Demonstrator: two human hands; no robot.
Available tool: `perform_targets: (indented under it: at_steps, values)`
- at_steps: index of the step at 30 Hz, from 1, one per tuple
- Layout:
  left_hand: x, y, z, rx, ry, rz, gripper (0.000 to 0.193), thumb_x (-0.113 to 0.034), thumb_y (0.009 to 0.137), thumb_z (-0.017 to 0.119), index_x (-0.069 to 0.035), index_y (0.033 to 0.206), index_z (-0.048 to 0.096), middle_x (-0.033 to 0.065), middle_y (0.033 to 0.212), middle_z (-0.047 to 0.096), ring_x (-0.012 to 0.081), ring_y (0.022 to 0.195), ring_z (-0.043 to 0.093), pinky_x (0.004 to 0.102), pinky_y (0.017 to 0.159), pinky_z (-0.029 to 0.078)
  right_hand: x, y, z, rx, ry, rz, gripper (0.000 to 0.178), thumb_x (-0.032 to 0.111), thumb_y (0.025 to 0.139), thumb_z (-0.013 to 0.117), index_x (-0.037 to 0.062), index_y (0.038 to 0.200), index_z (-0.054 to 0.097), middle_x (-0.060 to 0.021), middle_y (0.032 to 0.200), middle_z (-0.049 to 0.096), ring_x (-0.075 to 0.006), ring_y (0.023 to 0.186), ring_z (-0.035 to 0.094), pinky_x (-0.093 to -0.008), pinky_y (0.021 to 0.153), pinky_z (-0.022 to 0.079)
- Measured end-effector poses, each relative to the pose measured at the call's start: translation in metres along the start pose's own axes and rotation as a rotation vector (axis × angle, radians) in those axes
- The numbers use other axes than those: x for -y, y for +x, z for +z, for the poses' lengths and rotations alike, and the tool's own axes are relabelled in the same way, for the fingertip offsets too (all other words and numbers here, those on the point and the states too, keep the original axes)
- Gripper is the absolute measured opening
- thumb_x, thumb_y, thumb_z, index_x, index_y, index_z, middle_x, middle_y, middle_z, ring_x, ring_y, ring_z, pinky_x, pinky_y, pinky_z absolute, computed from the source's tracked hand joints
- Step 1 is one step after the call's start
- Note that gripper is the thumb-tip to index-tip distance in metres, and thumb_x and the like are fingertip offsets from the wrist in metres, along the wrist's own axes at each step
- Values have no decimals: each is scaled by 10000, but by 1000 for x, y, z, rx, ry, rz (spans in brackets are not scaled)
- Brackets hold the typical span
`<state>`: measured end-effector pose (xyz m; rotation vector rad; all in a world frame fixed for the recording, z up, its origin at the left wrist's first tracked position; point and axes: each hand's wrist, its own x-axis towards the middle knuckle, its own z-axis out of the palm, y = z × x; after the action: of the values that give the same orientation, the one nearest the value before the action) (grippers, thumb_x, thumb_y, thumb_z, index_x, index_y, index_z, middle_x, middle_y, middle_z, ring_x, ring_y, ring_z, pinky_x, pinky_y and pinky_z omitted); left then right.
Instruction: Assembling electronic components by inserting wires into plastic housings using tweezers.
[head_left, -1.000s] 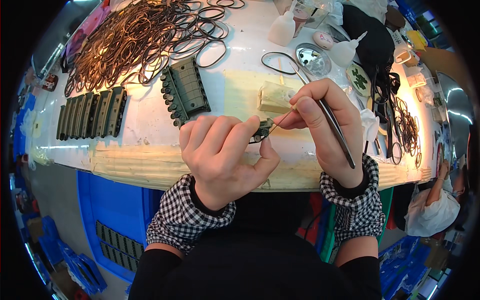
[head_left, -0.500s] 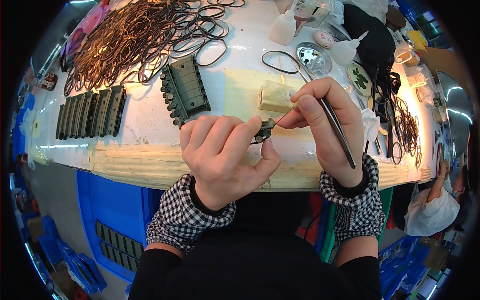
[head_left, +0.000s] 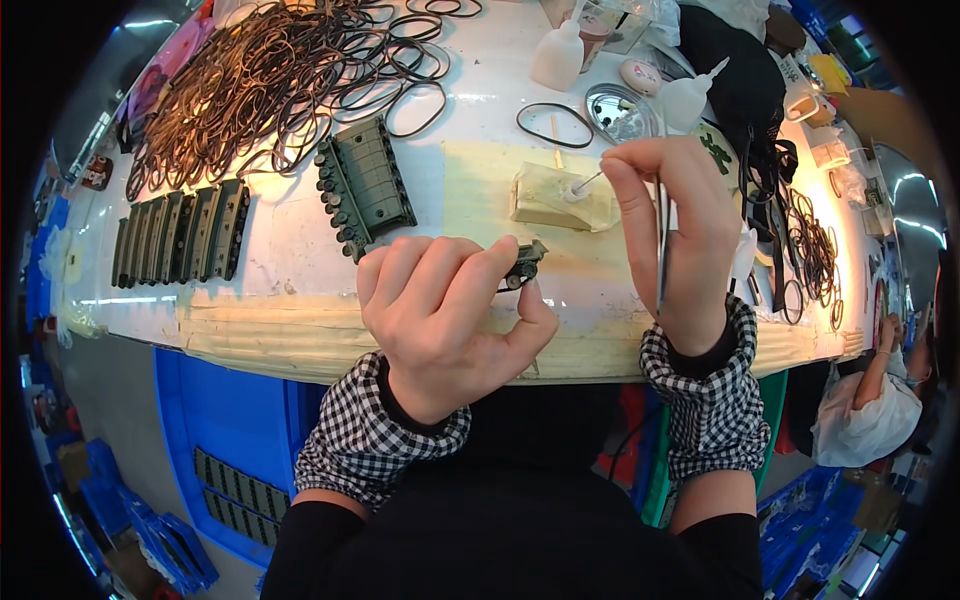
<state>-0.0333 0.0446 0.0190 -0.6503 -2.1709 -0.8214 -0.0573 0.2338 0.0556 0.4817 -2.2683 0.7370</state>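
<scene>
Between the fingertips of my left hand (head_left: 440, 325) is a small dark green model part with wheels (head_left: 522, 267); my palm hides its rear portion. My right hand (head_left: 685, 230) pinches a thin needle-like rod (head_left: 590, 183), with tweezers (head_left: 663, 245) also held in it, slanting down across the palm. The rod's tip is at a whitish blob on a cream, tape-wrapped block (head_left: 535, 200). To the left of the block lies a larger green model piece lined with wheels (head_left: 375, 180). Farther left, several similar green wheeled pieces (head_left: 180, 238) stand in a row.
A tangled heap of dark rubber loops (head_left: 270, 75) covers the far left. Behind the block are a single loop (head_left: 553, 106), a round metal dish (head_left: 612, 112) and white squeeze bottles (head_left: 557, 60). A blue bin (head_left: 225, 385) sits below the table edge. Another person (head_left: 865, 415) is at far right.
My right hand has moved from the model part in my left hand, up and right, bringing the rod's tip to the taped block. The left hand stays nearly still. The view has shifted slightly.
</scene>
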Motion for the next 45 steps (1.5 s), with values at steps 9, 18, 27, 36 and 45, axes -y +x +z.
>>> perform_targets:
  at_steps: [9, 18, 27, 36, 45]
  values:
    - [0, 1, -2, 19, 0, -2, 298, -128, 557, 696, -65, 848, 669, 19, 687, 567, 197, 641, 518, 309, 650, 369, 22, -8, -10, 88, 528, 228, 54, 35, 895, 622, -7, 905, 590, -57, 822, 588, -125, 704, 591, -260, 611, 467]
    - [0, 0, 0, 6, 9, 0, 304, -130, 555, 697, -72, 851, 668, 16, 683, 562, 195, 635, 514, 310, 642, 368, 28, -10, -6, 265, 725, 403, 144, 128, 993, 494, -11, 975, 526, -60, 829, 596, -133, 753, 671, -240, 710, 504]
    - [0, 0, -1, 4, 3, 1, 304, -131, 551, 696, -66, 847, 670, 18, 687, 567, 195, 633, 510, 312, 646, 368, 27, -12, -3, 125, 773, 436, 59, 33, 932, 579, -22, 943, 560, -53, 839, 582, -105, 746, 633, -220, 680, 505]
    - [2, 3, -7, -4, -194, -87, 267, -75, 594, 682, -35, 856, 657, 46, 720, 575, 192, 665, 514, 318, 673, 394, 2, -6, -2, 35, -58, 39, 104, -11, 790, 694, 48, 851, 633, -79, 766, 586, -206, 666, 575, -300, 572, 445]
    - [-7, 7, -30, 114, -1365, -779, 133, -5, 826, 567, 25, 953, 587, 74, 901, 663, 99, 802, 600, 264, 743, 495, 44, -2, -30, -77, 459, 65, 63, 9, 867, 637, 4, 924, 609, -56, 801, 591, -150, 698, 528, -256, 650, 433]
